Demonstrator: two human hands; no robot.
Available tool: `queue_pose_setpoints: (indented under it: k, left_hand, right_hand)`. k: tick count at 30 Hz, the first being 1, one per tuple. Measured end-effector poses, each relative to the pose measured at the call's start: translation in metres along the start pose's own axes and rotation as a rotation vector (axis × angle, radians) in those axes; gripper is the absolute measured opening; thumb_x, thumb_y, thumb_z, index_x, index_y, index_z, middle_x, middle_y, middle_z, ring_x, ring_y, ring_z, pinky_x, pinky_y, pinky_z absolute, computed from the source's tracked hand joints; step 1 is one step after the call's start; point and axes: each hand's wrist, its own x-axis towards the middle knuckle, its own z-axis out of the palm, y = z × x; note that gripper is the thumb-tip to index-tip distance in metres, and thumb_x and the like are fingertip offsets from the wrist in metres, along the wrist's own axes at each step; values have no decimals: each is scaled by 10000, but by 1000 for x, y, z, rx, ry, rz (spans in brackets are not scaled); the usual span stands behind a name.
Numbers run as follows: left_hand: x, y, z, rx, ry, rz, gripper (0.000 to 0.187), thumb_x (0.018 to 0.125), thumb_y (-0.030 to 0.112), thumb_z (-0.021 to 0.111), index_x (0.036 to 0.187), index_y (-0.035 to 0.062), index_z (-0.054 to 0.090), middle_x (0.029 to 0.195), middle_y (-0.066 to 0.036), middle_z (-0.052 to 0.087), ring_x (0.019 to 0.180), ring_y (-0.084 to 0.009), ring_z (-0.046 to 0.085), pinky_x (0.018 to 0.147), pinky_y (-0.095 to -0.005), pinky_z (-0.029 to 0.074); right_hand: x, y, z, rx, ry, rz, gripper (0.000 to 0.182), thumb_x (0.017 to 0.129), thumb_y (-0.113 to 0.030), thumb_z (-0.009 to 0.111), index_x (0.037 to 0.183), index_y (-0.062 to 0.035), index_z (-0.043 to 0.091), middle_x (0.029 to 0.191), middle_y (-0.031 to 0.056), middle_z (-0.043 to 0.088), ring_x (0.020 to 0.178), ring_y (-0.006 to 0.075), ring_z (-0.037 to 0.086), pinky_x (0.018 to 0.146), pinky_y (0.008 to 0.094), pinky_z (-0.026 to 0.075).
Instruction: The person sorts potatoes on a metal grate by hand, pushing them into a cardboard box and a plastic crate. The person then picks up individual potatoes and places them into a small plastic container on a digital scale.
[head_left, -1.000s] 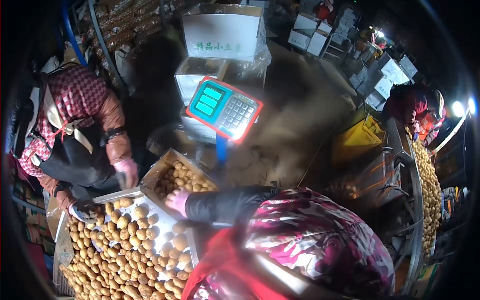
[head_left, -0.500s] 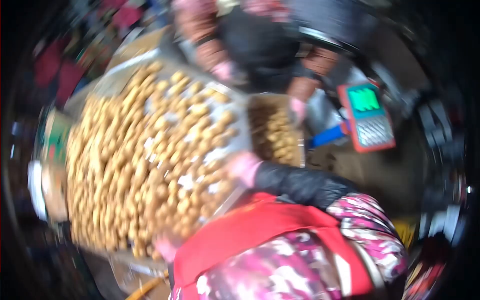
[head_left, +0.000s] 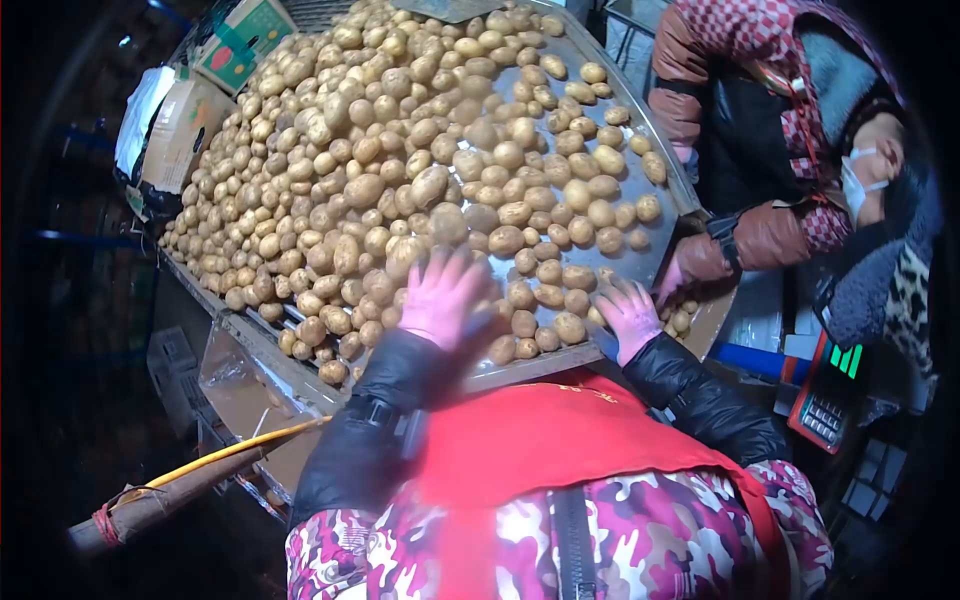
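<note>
Potatoes (head_left: 365, 190) cover most of a metal sorting table (head_left: 640, 250), heaped at the left and sparser at the right. My left hand (head_left: 440, 300), in a pink glove, lies over the near potatoes with fingers spread, slightly blurred. Nearer the right edge, my right hand (head_left: 628, 318), also gloved in pink, rests with spread fingers beside a few potatoes. Neither hand grips anything that I can see.
Across the table's right corner, a co-worker's hand (head_left: 672, 280) reaches into a box (head_left: 712, 315) with potatoes. A scale display (head_left: 825, 395) stands beyond it. Cartons (head_left: 185, 130) sit at the far left. A pole (head_left: 190, 482) juts out at lower left.
My view has turned, so the table now lies straight ahead and the co-worker is at the right. My left hand has moved from the table's near edge onto the potatoes.
</note>
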Motion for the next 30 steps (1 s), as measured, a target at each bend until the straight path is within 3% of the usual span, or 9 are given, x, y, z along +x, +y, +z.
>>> queue_pose_setpoints:
  k: [3, 7, 13, 17, 18, 21, 22, 23, 30]
  left_hand:
    - [-9, -52, 13, 340, 137, -223, 625, 893, 479, 727, 1385, 120, 584, 1521, -157, 501, 1457, -432, 398, 1187, -629, 301]
    - [-31, -132, 1, 33, 468, -433, 684, 886, 519, 750, 1438, 147, 592, 1464, -208, 551, 1366, -453, 496, 1115, -555, 437]
    - [10, -118, -64, 105, 55, -734, 714, 858, 581, 769, 1394, 125, 648, 1386, -229, 614, 1288, -417, 593, 1062, -512, 499]
    - [44, -143, -81, 32, 81, -880, 623, 925, 635, 637, 1189, 81, 744, 1205, -235, 699, 1213, -387, 650, 1014, -482, 519]
    - [58, -147, -90, 1, 66, -875, 576, 956, 600, 610, 1123, 69, 756, 1170, -236, 714, 1201, -371, 657, 1002, -481, 519]
    - [79, -175, -54, 296, 328, -360, 550, 905, 607, 677, 1096, 98, 762, 1388, -257, 613, 1241, -444, 604, 1051, -506, 497]
    - [87, -171, -49, 41, 234, -358, 536, 859, 577, 763, 1215, 177, 740, 1534, -266, 489, 1317, -477, 539, 1107, -512, 472]
    - [87, -164, -40, 167, 81, -406, 558, 816, 591, 792, 1214, 203, 742, 1539, -293, 465, 1333, -490, 520, 1160, -510, 445]
    - [49, -122, -69, 202, -106, -540, 728, 732, 507, 885, 1338, 168, 667, 1591, -244, 401, 1384, -467, 470, 1108, -547, 491]
  right_hand:
    - [4, -2, -4, -13, -11, -5, 570, 778, -267, 722, 1296, -47, 636, 1385, 192, 604, 1367, 425, 494, 1144, 566, 377]
    - [10, -8, -12, -6, 5, -28, 499, 809, -246, 741, 1254, -43, 641, 1309, 187, 627, 1307, 435, 525, 1104, 552, 414]
    - [8, -7, -8, -34, 14, -45, 481, 833, -250, 730, 1255, -39, 637, 1284, 189, 630, 1298, 435, 530, 1104, 559, 418]
    - [8, -5, -9, -32, -14, -47, 478, 827, -246, 731, 1249, -40, 641, 1278, 187, 633, 1290, 433, 538, 1096, 558, 426]
    - [10, -5, -10, -29, -22, -34, 477, 813, -248, 737, 1235, -43, 651, 1275, 185, 635, 1289, 431, 540, 1093, 556, 430]
    - [6, -5, -10, 21, -28, -17, 527, 716, -125, 703, 1231, -29, 645, 1362, 222, 608, 1314, 448, 513, 1117, 575, 396]
    - [7, -6, -9, 26, -14, -9, 514, 727, -131, 695, 1230, -37, 648, 1353, 218, 612, 1317, 445, 513, 1124, 576, 391]
    - [7, -5, -11, 20, -33, -5, 512, 731, -135, 694, 1233, -41, 650, 1355, 216, 612, 1320, 443, 512, 1125, 578, 390]
    - [62, -21, -24, 45, 99, -113, 481, 810, -204, 752, 1267, -76, 669, 1270, 158, 664, 1243, 376, 595, 1122, 537, 413]
